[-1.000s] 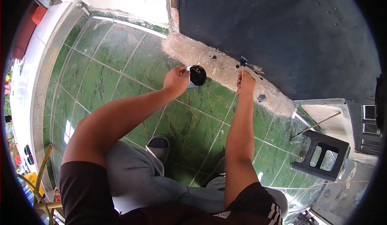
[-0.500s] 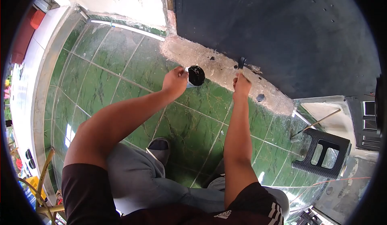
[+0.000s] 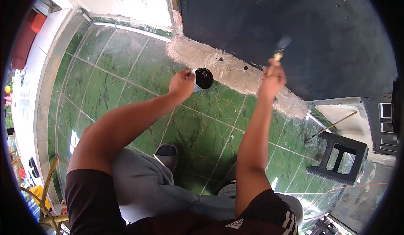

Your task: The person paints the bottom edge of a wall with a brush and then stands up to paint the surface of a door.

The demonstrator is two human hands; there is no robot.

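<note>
My left hand (image 3: 182, 83) grips a small pot of black paint (image 3: 205, 79) by its near side, holding it over the green tiles. My right hand (image 3: 273, 80) is closed round the handle of a paintbrush (image 3: 277, 56). The brush's bristles are smeared by motion and overlap the lower part of a large black panel (image 3: 290, 20). Below the panel runs a rough concrete strip (image 3: 235, 71) with several dark spots on it.
Green floor tiles (image 3: 198, 125) spread beneath me, and my sandalled foot (image 3: 167, 153) stands on them. A black plastic stool (image 3: 338, 159) is at the right, with a stick (image 3: 336, 122) leaning near it. A white pipe (image 3: 130, 29) runs along the wall at upper left.
My right hand has swung up and to the right with the paintbrush, from the concrete strip to in front of the black panel. The left hand and pot have hardly moved.
</note>
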